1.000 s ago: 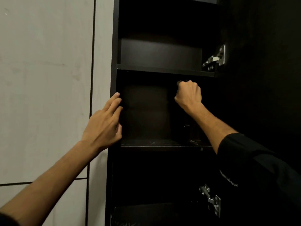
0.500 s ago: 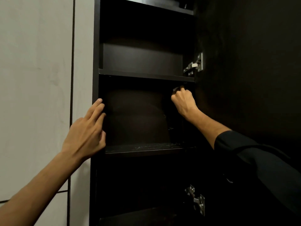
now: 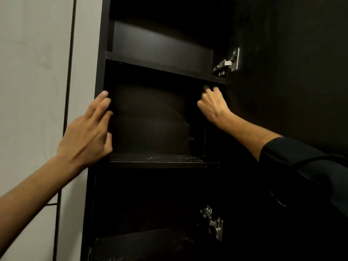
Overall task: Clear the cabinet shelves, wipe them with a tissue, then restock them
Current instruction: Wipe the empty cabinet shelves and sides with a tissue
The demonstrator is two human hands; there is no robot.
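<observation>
A tall dark cabinet (image 3: 101, 53) stands open in front of me. Its upper shelf (image 3: 165, 69) and middle shelf (image 3: 162, 161) look bare, and the middle one shows pale dusty streaks along its front. My left hand (image 3: 88, 129) rests on the cabinet's left front edge with the fingers fairly straight. My right hand (image 3: 212, 104) is inside the middle compartment, curled into a fist just under the right end of the upper shelf. Whether the fist holds anything is hidden.
The open cabinet door (image 3: 291, 72) fills the right side, hung on an upper metal hinge (image 3: 228, 63) and a lower hinge (image 3: 213, 223). A pale panelled wall (image 3: 33, 91) runs along the left. A dark shelf or board (image 3: 150, 243) shows at the bottom of the cabinet.
My right fist has shifted right and up, closer under the upper shelf's right end. My left hand has stayed on the cabinet's left edge.
</observation>
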